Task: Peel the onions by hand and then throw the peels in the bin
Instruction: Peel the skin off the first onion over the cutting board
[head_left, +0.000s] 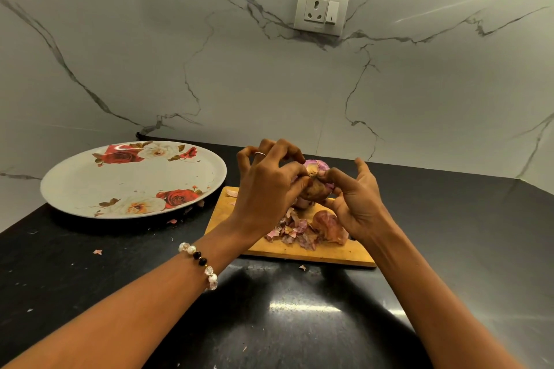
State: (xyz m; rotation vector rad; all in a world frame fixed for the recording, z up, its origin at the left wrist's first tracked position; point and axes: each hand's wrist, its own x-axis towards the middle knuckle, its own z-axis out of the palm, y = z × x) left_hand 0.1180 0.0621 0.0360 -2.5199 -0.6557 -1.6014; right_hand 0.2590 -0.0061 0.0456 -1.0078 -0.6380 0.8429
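The step in hand looks like stripping the dry outer skin from a round pink-and-brown onion (314,181), which is held up in the air between both hands above the rectangular wooden chopping board (269,252). The left hand (266,186) has its fingers curled and appears to pinch a flap of papery brown skin at the near end of the onion, with the thumb side pressed against it; the right hand (356,204) cups and grips the onion from the right and from below, fingers curled round it.

To do this well, I judge the right hand should hold the bulb firmly enough that it does not spin, while the left pulls the flap along the curve of the onion, not straight outward, so the skin comes away in a long strip and does not tear into crumbs. Working over the board is sensible, since falling pieces land with the heap of pink and tan loose peels (302,232) lying on the board just below the hands. A few stray flakes lie on the dark polished desk (299,323), near the board's front edge and to the left; these will need gathering too before anything goes to the bin, which is not in view.

The onion sits between the two palms, touching both, slightly beyond the left knuckles. A second pale bulb may lie under the hands on the board, but it is mostly hidden. A large round white plate with red rose print (90,180) rests on the desk to the left, beside the board.
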